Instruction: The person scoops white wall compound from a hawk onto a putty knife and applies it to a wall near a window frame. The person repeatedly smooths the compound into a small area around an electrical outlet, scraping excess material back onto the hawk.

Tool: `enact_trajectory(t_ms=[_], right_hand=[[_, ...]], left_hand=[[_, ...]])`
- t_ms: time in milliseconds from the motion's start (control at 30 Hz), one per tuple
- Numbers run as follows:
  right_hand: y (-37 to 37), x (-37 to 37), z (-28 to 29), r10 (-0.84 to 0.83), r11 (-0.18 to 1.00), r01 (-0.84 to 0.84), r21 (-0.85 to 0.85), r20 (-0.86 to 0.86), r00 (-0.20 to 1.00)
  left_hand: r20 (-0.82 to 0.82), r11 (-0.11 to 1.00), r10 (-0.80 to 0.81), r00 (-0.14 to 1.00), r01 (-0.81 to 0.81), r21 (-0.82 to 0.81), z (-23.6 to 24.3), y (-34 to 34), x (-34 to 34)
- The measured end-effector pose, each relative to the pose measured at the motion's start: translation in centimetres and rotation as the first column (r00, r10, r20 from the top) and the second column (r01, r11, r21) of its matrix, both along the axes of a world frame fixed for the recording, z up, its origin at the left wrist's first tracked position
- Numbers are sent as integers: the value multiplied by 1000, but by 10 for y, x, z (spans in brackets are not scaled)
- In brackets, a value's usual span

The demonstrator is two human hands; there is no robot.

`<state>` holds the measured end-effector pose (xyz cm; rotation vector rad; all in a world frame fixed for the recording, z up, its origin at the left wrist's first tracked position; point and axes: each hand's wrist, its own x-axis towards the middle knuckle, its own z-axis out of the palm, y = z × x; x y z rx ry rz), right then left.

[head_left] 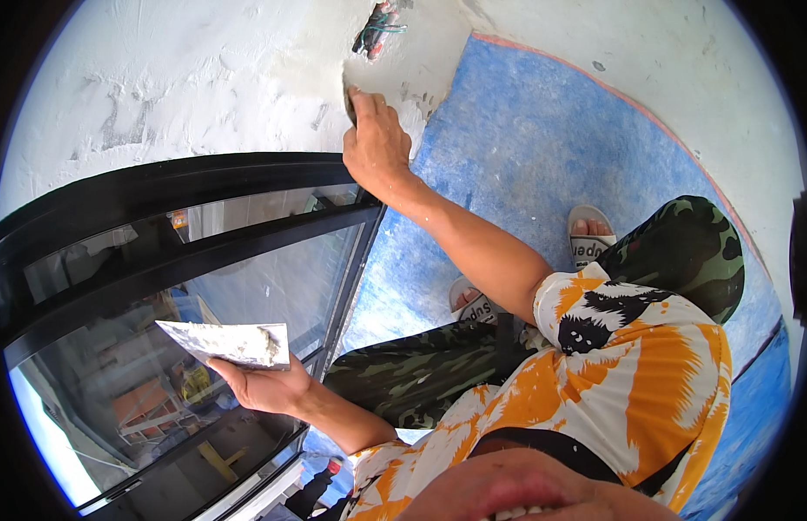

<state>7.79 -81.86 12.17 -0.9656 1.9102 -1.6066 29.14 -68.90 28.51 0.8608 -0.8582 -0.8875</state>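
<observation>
My right hand (377, 143) is raised to the white plastered wall (204, 78), gripping a thin scraping blade (351, 100), mostly hidden by my fingers, at the edge beside a corner. Just above it, a rough hole (373, 33) holds loose wires. My left hand (263, 384) supports a flat metal plate (221, 339) from below, with a lump of white putty (264, 346) along its right part. The plate is held in front of a black-framed glass window (204, 273).
Blue sheeting (516, 122) covers the floor under my sandalled feet (590, 226) and my camouflage-clad legs. A pale wall (707, 78) curves along the right, edged by a pink strip. At the lower edge is a dark shape (308, 495) with a red bit.
</observation>
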Motion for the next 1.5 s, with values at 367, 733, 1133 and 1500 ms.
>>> enact_trajectory(t_ms=[367,733,1133,1500], right_hand=[[-22,4,-51,-166,980,107,-168,-396,903],[-32,-26,-35,-124,976,93,195,156,980],[-8,-23,-39,-203,978,186,100,215,955],[64,-25,15,432,426,-393,-815,-199,880]], left_hand=[[-3,998,-54,999,54,31,-5,0,6],[-49,997,-65,997,67,33,-3,-4,-2],[-80,983,-149,986,156,93,-16,-12,-9],[-247,869,-47,968,162,467,-25,-31,-71]])
